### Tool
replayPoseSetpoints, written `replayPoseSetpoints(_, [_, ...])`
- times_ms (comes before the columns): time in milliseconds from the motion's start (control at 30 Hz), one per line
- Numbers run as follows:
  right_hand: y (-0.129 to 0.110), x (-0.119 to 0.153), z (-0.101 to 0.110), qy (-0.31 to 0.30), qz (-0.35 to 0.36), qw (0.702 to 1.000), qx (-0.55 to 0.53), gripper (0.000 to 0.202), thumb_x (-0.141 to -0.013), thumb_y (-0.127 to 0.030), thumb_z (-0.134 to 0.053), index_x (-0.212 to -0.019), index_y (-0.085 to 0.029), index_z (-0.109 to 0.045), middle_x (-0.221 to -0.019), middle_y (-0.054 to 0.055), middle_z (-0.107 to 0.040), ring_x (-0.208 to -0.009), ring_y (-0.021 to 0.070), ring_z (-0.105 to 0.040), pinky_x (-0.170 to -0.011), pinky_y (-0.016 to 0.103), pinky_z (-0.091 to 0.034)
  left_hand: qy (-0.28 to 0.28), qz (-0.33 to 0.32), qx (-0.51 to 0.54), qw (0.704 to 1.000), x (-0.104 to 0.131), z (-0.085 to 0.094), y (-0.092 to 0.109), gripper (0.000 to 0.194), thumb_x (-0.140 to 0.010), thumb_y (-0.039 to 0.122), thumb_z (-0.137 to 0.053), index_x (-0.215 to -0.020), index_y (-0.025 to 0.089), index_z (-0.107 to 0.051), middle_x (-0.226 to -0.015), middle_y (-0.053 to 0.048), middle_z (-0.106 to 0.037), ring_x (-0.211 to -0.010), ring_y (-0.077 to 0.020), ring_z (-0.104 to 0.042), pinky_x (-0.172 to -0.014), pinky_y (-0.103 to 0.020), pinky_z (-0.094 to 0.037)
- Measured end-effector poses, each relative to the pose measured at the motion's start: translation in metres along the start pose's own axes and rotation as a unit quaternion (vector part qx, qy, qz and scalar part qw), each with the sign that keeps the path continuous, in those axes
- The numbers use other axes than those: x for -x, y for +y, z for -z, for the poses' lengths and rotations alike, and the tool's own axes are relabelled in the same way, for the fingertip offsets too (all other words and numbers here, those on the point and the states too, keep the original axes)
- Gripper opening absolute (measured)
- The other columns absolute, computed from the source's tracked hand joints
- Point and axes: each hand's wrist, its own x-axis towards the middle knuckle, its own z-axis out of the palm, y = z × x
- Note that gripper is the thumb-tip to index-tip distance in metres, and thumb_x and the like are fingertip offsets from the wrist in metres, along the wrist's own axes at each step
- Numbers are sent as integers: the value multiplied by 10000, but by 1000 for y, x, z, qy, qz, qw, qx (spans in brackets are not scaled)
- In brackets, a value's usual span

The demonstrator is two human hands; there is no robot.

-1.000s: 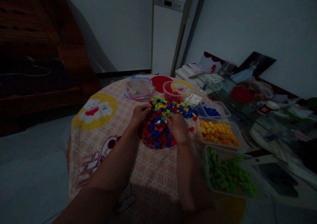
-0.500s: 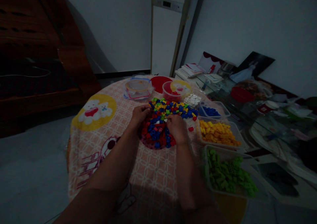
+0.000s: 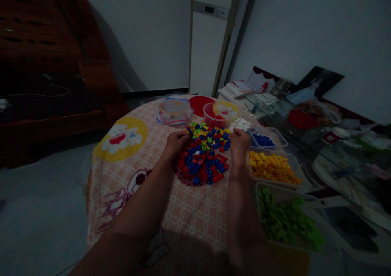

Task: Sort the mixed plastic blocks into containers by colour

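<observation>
A heap of mixed building bricks (image 3: 200,162) in red, blue, yellow and green spreads across the middle of the round table. At the heap's left edge is my left hand (image 3: 176,142), thumb and fingers closed together; what they hold, if anything, is hidden. My right hand (image 3: 240,141) is raised on the heap's right side, its fingertips pinched just in front of a pile of white bricks (image 3: 241,124). The white brick it carries is mostly covered by the fingers. A single white brick (image 3: 197,152) lies among the coloured ones.
Along the right stand clear boxes of blue bricks (image 3: 263,140), yellow bricks (image 3: 273,168) and green bricks (image 3: 288,219). Behind the heap are a round tub with red bricks (image 3: 214,114) and stacked lids (image 3: 174,109). A cluttered glass table (image 3: 275,111) adjoins on the right.
My right hand has moved right and away from me, from the heap's middle to the white pile, taking a white brick along. My left hand has stayed by the heap. The view has shifted slightly.
</observation>
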Motion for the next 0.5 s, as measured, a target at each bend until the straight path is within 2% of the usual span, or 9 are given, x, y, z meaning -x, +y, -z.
replayPoseSetpoints(100, [0, -20, -2, 85, -8, 996, -18, 537, -750, -199, -520, -1250, -93, -682, -1194, 175, -723, -1052, 278, -700, -962, 408, -536, -4, 5, 20, 1000, 1, -1, 1, 283, -648, 348, -683, -841, 162, -774, -736, -28, -745, -667, -178, -650, -651, -267, -498])
replayPoseSetpoints(200, [2, -28, 0, 85, 24, 996, -15, 623, -732, -197, -550, -1339, -75, -618, -1346, 211, -644, -1189, 297, -643, -1033, 444, -498, -2, 14, 35, 999, 3, -1, 3, 266, -640, 311, -672, -837, 157, -762, -730, -23, -744, -653, -170, -648, -651, -267, -500])
replayPoseSetpoints(267, [3, -26, 3, 75, 20, 997, 3, 558, -735, -202, -560, -1266, -74, -670, -1282, 211, -681, -1180, 306, -644, -1051, 462, -483, -3, 24, 38, 999, 3, -2, 4, 260, -639, 298, -673, -841, 158, -756, -740, -24, -748, -667, -176, -659, -655, -272, -508])
replayPoseSetpoints(367, [-2, -16, 7, 11, -13, 1000, 1, 373, -746, -200, -563, -1044, -98, -763, -1025, 166, -762, -993, 289, -706, -966, 430, -532, -5, 30, 36, 999, 2, -2, 2, 251, -652, 299, -674, -843, 157, -756, -748, -29, -753, -683, -184, -671, -670, -284, -523])
replayPoseSetpoints(433, [-12, -6, 7, -76, -32, 996, -34, 286, -763, -206, -573, -945, -125, -778, -856, 107, -766, -803, 245, -718, -829, 375, -572, 0, 25, 30, 999, 0, -2, -1, 259, -660, 307, -682, -854, 157, -763, -745, -31, -753, -685, -185, -673, -678, -287, -528])
replayPoseSetpoints(500, [-28, 6, 3, -174, -27, 981, -80, 253, -789, -224, -593, -948, -160, -779, -792, 53, -757, -671, 194, -694, -707, 319, -569, 0, 20, 30, 999, -2, -2, -4, 273, -664, 327, -694, -865, 157, -767, -753, -35, -757, -702, -193, -683, -689, -294, -537])
